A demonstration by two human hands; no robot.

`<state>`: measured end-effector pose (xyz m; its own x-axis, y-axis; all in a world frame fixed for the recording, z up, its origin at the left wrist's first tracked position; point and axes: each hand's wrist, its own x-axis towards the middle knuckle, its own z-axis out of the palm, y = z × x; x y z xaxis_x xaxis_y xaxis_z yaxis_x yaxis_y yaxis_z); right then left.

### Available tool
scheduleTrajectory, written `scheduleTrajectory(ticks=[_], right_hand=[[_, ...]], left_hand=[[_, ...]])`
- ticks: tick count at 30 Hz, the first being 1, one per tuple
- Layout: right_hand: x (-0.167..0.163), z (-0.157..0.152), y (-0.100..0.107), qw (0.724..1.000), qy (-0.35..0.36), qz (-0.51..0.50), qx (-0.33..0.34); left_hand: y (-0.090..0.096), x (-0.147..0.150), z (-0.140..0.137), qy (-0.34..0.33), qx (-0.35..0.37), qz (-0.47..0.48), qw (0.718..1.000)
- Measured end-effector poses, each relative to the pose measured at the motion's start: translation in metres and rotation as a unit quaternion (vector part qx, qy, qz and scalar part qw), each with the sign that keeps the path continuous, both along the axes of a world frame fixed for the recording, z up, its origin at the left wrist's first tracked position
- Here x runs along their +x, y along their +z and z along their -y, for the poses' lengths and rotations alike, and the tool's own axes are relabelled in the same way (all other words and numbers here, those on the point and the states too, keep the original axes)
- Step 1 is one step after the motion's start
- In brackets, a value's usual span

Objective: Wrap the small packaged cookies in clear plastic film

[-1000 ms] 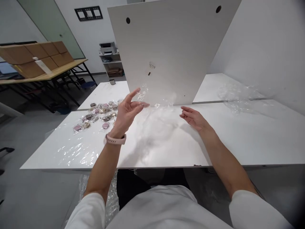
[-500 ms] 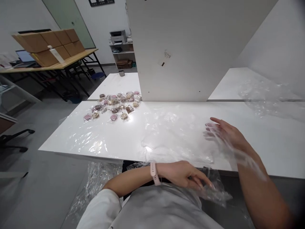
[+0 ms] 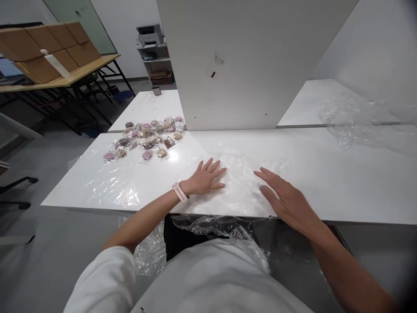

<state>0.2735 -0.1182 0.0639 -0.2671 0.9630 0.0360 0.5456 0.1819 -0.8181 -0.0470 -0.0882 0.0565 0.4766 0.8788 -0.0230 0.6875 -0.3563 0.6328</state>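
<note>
My left hand (image 3: 206, 177), with a pink band on its wrist, lies with fingers spread on a clear plastic sheet (image 3: 239, 191) on the white table (image 3: 325, 174). To the right, my right hand (image 3: 283, 195) is over or on the sheet's right side, thumb and fingers apart, holding nothing I can see. Whether it touches the sheet I cannot tell. More clear plastic (image 3: 215, 226) hangs over the front edge at my lap. Beyond my left hand lies a spread of small wrapped round pieces (image 3: 147, 155), pink, beige and brown, in clear packets.
An upright white panel (image 3: 247, 78) rises at the table's back. Crumpled clear film (image 3: 345, 117) lies at the far right. A small grey cup (image 3: 157, 90) stands at the back left. Cardboard boxes (image 3: 42, 48) are stacked on a wooden table beyond.
My left hand has moved from the plastic at my lap up onto the sheet and spread out. My right hand has let go of the film and come left over the sheet.
</note>
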Motion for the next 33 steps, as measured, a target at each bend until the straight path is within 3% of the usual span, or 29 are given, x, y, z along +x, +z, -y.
scheduleTrajectory(ticks=[2, 5, 8, 11, 13, 15, 17, 19, 21, 24, 28, 33], right_hand=[[-0.02, -0.031, -0.019, 0.988, 0.054, 0.144, 0.018], [-0.031, -0.097, -0.05, 0.957, 0.057, 0.282, 0.03], [-0.033, -0.161, -0.057, 0.95, 0.04, 0.305, 0.054], [-0.042, -0.201, -0.037, 0.95, 0.018, 0.302, 0.072], [-0.054, -0.203, -0.023, 0.949, 0.018, 0.301, 0.093], [-0.068, -0.185, -0.022, 0.95, 0.052, 0.284, 0.115], [-0.079, -0.156, -0.036, 0.951, 0.1, 0.263, 0.126], [-0.085, -0.132, -0.059, 0.944, 0.144, 0.261, 0.144], [-0.086, -0.122, -0.08, 0.927, 0.177, 0.28, 0.177], [-0.08, -0.134, -0.095, 0.902, 0.219, 0.303, 0.217], [-0.072, -0.16, -0.089, 0.887, 0.274, 0.3, 0.221], [-0.07, -0.167, -0.087, 0.892, 0.271, 0.278, 0.23]], left_hand=[[-0.024, -0.003, -0.01, 0.025, -0.006, -0.069, 0.997], [-0.046, 0.004, -0.024, 0.055, -0.023, -0.106, 0.993], [-0.044, 0.017, -0.042, 0.099, -0.026, -0.076, 0.992], [-0.026, 0.013, -0.061, 0.164, 0.002, 0.012, 0.986], [-0.014, -0.006, -0.067, 0.218, 0.037, 0.047, 0.974], [-0.008, -0.036, -0.065, 0.312, 0.085, 0.036, 0.946], [-0.012, -0.07, -0.059, 0.431, 0.119, -0.018, 0.894], [-0.024, -0.1, -0.056, 0.5, 0.108, -0.1, 0.853], [-0.038, -0.122, -0.058, 0.496, 0.077, -0.17, 0.848], [-0.052, -0.138, -0.071, 0.446, 0.071, -0.212, 0.866], [-0.057, -0.14, -0.086, 0.392, 0.121, -0.208, 0.888], [-0.06, -0.14, -0.089, 0.383, 0.17, -0.234, 0.877]])
